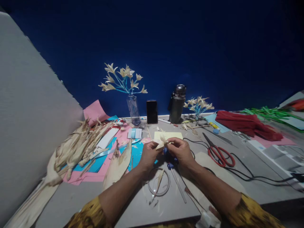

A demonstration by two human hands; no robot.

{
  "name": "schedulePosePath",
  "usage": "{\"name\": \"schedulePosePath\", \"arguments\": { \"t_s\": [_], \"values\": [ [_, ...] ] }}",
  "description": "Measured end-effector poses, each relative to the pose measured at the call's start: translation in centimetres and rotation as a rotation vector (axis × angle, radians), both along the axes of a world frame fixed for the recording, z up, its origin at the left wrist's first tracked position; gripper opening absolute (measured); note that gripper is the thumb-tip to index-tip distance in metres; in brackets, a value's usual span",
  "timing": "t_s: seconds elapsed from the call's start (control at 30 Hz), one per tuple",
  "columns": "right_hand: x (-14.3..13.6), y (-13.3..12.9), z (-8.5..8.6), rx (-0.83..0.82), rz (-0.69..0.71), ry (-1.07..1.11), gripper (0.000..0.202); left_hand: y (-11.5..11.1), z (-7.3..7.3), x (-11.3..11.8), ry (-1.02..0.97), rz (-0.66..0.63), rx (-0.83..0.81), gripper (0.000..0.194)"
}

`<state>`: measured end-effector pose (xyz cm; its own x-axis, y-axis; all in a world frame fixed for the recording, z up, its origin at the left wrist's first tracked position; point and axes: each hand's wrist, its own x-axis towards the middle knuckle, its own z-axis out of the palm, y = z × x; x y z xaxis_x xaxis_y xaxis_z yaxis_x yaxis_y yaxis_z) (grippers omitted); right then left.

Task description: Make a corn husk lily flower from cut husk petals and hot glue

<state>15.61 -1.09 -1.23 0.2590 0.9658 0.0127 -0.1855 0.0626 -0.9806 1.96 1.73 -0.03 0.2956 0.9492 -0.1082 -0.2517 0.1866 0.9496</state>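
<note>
Between my two hands, at the middle of the table, is a pale husk flower (162, 140). My left hand (151, 154) pinches its left side, fingers bent and pressed together. On the other side my right hand (182, 152) has its fingers closed at the flower's right edge. A blue object (170, 155), partly hidden by my right hand, lies just below the flower. Under my hands a grey ring (166, 190) rests on the table, with husk scraps across it. A yellow paper (168, 136) lies right behind the flower.
Dried husks (71, 148) lie over pink and blue sheets at left. Behind stand a vase of husk flowers (133, 110), a phone (152, 112), a flask (177, 104) and a smaller bunch (199, 104). Red-handled scissors (220, 155), black cables, a red cloth (247, 124) and a white-edged tray (275, 161) are at right.
</note>
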Motion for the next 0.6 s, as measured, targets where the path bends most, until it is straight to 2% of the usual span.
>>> {"name": "schedulePosePath", "arguments": {
  "t_s": [0.2, 0.33, 0.43, 0.6],
  "values": [
    [0.1, -0.1, -0.2, 0.003, 0.042, 0.035, 0.018, 0.7, -0.6, -0.4, 0.062, -0.041, 0.033, 0.035],
    [0.1, -0.2, -0.3, 0.021, 0.047, 0.014, 0.014, 1.2, -0.9, -0.7, 0.037, -0.097, 0.114, 0.026],
    [-0.1, -0.4, -0.2, 0.027, 0.034, -0.005, 0.011, 1.3, -1.1, -0.7, 0.033, -0.077, 0.134, 0.019],
    [-0.4, -0.6, 0.4, 0.014, 0.045, -0.005, 0.011, 1.4, -1.6, -0.7, 0.074, -0.047, 0.173, 0.019]
  ]
}}
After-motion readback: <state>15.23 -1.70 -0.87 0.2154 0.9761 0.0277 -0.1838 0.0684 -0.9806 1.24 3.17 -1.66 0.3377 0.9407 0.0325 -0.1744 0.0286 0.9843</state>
